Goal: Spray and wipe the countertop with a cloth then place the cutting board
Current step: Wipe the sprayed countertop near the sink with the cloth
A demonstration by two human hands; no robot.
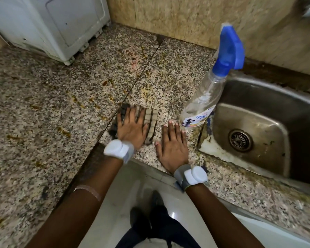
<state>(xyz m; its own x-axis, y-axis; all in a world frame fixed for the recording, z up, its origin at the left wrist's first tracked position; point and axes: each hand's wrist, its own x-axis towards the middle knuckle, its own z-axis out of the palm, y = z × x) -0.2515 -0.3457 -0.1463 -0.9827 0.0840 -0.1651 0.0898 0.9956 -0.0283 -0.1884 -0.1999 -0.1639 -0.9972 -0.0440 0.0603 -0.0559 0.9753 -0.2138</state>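
A folded checked cloth (151, 120) lies on the speckled granite countertop (52, 108) near its front edge. My left hand (132, 127) rests flat on top of the cloth, fingers spread. My right hand (172, 142) lies flat on the bare counter just right of the cloth, holding nothing. A clear spray bottle (204, 99) with a blue trigger head (229, 49) stands beyond my right fingertips, beside the sink. Brown stains (75, 101) are scattered over the counter to the left and behind the cloth. No cutting board is in view.
A steel sink (258, 126) with a drain is set into the counter at the right. A white appliance (52, 24) stands at the back left against a beige tiled wall (186, 18). Floor and my feet show below the counter edge.
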